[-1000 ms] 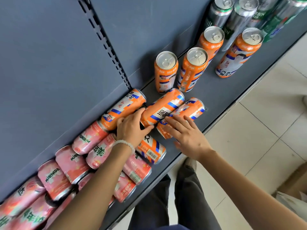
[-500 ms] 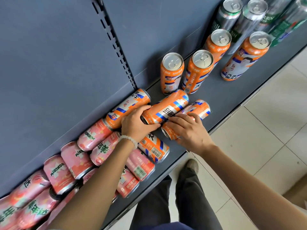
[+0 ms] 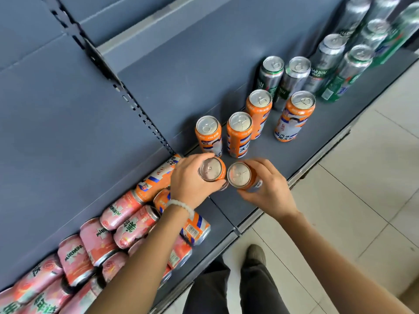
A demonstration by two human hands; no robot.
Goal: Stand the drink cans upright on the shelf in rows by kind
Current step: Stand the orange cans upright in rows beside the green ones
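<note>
Two tall, smooth orange drink cans with silver pull-tab tops stand upright side by side on a blue-grey metal shelf [image 3: 226, 71], each held by one hand. The left hand [image 3: 190, 180], with a pale bead bracelet [image 3: 181, 206] at the wrist, has its grip wrapped around the left held can [image 3: 212, 169]. The right hand [image 3: 267, 189] has its grip closed around the right held can [image 3: 240, 175]. The two cans are nearly touching.

Just behind them four more upright orange cans [image 3: 239, 132] with blue and white printed labels stand in loose rows. Further right, upright silver and green beer cans [image 3: 294, 75] form their own group.

To the left, two orange cans lie on their sides [image 3: 156, 177], beside a heap of glossy pink cans [image 3: 95, 241], also lying down and piled against the shelf's flat back panel [image 3: 56, 121].

Below the shelf edge are pale floor tiles [image 3: 362, 189] and the person's dark trousers [image 3: 238, 291] and shoe [image 3: 256, 254].
</note>
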